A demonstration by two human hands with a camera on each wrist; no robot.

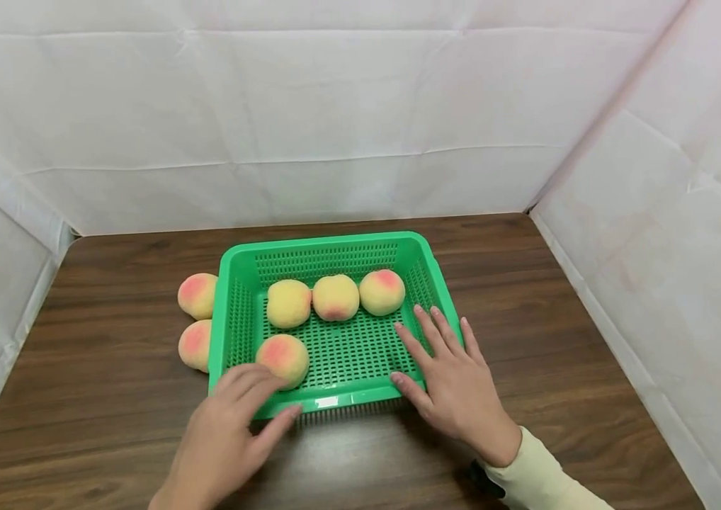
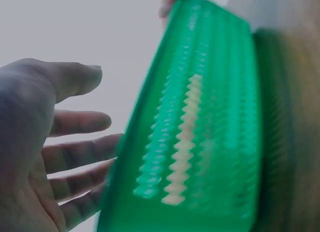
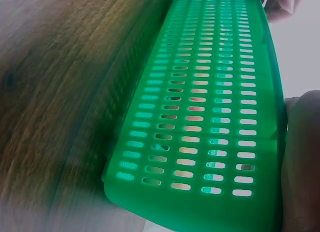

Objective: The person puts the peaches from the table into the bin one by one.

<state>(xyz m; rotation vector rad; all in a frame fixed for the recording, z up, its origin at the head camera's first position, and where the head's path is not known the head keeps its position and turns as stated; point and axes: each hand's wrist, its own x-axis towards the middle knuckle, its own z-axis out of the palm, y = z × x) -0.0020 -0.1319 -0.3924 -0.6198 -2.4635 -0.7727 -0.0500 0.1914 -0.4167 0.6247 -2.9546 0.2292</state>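
A green plastic basket (image 1: 360,354) with slotted walls holds several yellow-and-pink peaches. Three stand in a row toward the back, the middle peach (image 1: 336,297) among them. One more peach (image 1: 285,360) lies at the front left inside. Over the front-left rim reaches my left hand (image 1: 226,432), its fingertips right at that front peach and its thumb apart. In the left wrist view its fingers are extended beside the basket wall (image 2: 225,117). My right hand (image 1: 452,389) rests spread over the front-right corner. Only part of it shows in the right wrist view, beside the rim.
Two peaches, an upper one (image 1: 197,296) and a lower one (image 1: 195,346), lie outside the basket along its left side. The dark wooden table (image 1: 545,340) carries everything. White sheeting (image 1: 309,127) encloses the back and both sides.
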